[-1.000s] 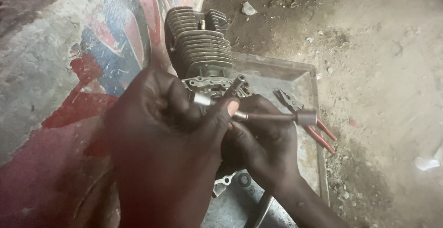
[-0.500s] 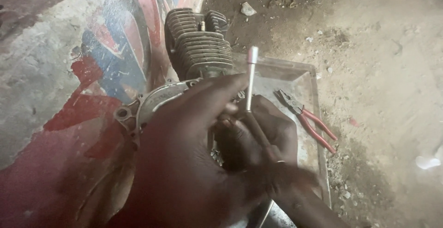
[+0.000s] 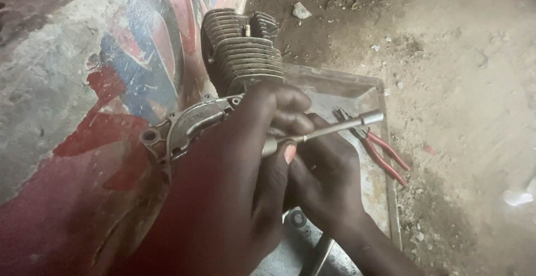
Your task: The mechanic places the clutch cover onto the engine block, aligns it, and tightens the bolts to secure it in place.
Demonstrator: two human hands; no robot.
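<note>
Centrally, left hand (image 3: 234, 198) clamped the slim silver metal socket wrench (image 3: 329, 131) | right hand (image 3: 326, 181) closed beneath it | grey finned metal engine (image 3: 240, 52) above | red-handled pliers (image 3: 379, 153) at right.

Single head-worn view, looking steeply down from close above the left hand (image 3: 223, 198) and right hand (image 3: 329, 181), which fill the near centre. The finned engine (image 3: 240, 52) sits just beyond them. A painted wall (image 3: 84, 86) bounds the left; dirt ground (image 3: 463, 75) runs far right.
</note>
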